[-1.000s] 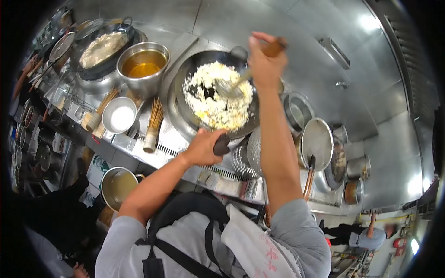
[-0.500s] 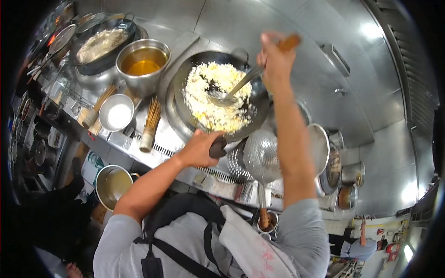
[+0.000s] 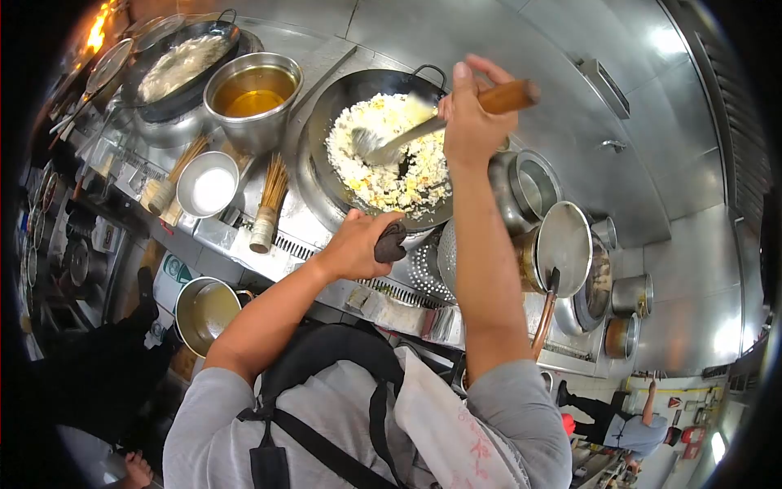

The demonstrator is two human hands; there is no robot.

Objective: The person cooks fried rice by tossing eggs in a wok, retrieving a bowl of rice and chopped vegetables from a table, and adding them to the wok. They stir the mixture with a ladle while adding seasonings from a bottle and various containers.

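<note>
My left hand is closed round a dark cloth at the near edge of a black wok. Whatever part of the wok lies under the cloth is hidden. Rice with yellow egg-like bits lies in the wok, some of it blurred by motion. Above the wok's right side, my right hand grips the wooden handle of a metal wok spatula. Its blade is down in the rice at the left of the wok.
Left of the wok stand a steel pot of amber liquid, a white bowl and a bamboo brush. Flames rise behind another wok. Strainers and pots crowd the right. A co-worker stands far right.
The spatula blade has moved left through the rice and my right hand a little lower. The rice has shifted, with grains blurred near the far rim. Flames at upper left are larger.
</note>
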